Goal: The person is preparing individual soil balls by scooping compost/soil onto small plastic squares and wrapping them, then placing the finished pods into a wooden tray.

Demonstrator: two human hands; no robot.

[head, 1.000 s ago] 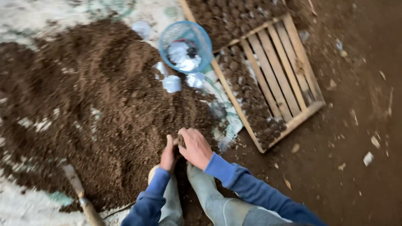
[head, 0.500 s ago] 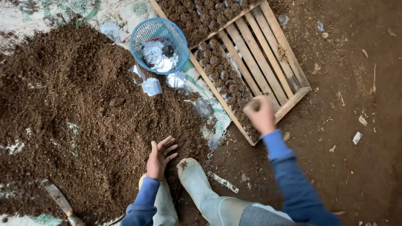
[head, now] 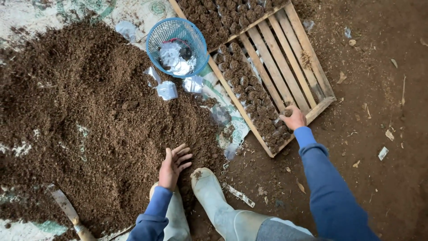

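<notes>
The right hand (head: 294, 119) sets what looks like a small soil-filled bag (head: 288, 113) – soft, crumbly, best cupped underneath – into the slatted wooden tray (head: 285, 53), while the left hand (head: 173, 166) rests spread-fingered on the brown soil heap (head: 80, 116).

Crate (head: 285, 49) cut off by top edge. Soil pile (head: 89, 125) cut by left edge. Trowel (head: 67, 209) handle cut at bottom edge. Small item in right hand (head: 293, 118) mostly hidden by fingers; kind not told. Basket (head: 177, 47) contents crumpled, unclear. Left boot (head: 171, 218) partly hidden by sleeve.
</notes>
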